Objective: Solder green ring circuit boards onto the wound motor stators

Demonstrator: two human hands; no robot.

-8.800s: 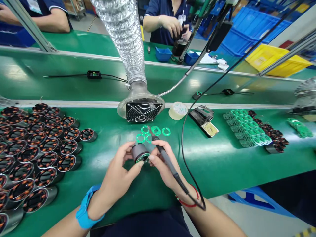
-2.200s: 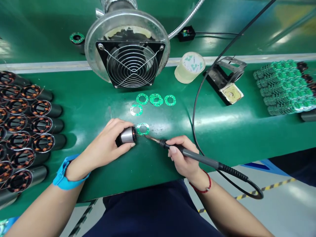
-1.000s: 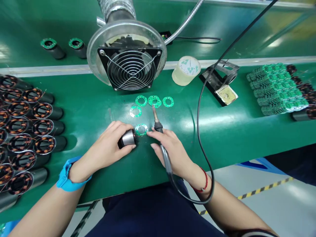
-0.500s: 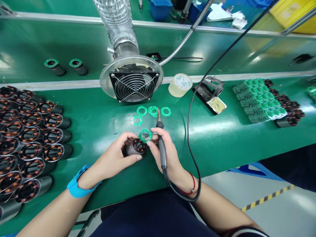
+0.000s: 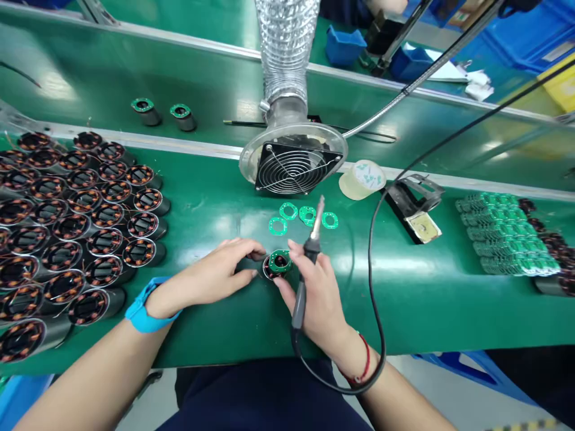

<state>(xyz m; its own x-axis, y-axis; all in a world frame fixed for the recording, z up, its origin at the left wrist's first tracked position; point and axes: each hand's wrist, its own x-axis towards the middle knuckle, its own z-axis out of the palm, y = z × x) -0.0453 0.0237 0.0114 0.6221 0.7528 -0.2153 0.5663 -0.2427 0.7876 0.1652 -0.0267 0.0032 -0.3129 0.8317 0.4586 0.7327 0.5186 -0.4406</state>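
Note:
A green ring-shaped circuit board point(image 5: 279, 261) lies over the top of a dark cylindrical motor part point(image 5: 268, 270). The fingertips of my right hand point(image 5: 314, 287) pinch the board's right side, and the same hand holds a soldering iron point(image 5: 300, 296) with its tip pointing up and away. Just left of the motor part, my left hand point(image 5: 220, 269) is open, thumb and fingers apart with nothing between them. Beyond the hands lie several loose ring boards point(image 5: 277, 226) on the green bench.
Rows of motor parts point(image 5: 103, 241) fill the left. A fan point(image 5: 294, 170) hangs ahead, beside a tape roll point(image 5: 363, 178) and an iron stand point(image 5: 415, 197). Stacked boards point(image 5: 503, 233) stand at right. The iron's black cable point(image 5: 372, 263) loops past my right wrist.
My left hand has let go of the motor part, which now stands upright. My right hand has brought the board over its top. The camera view has shifted left.

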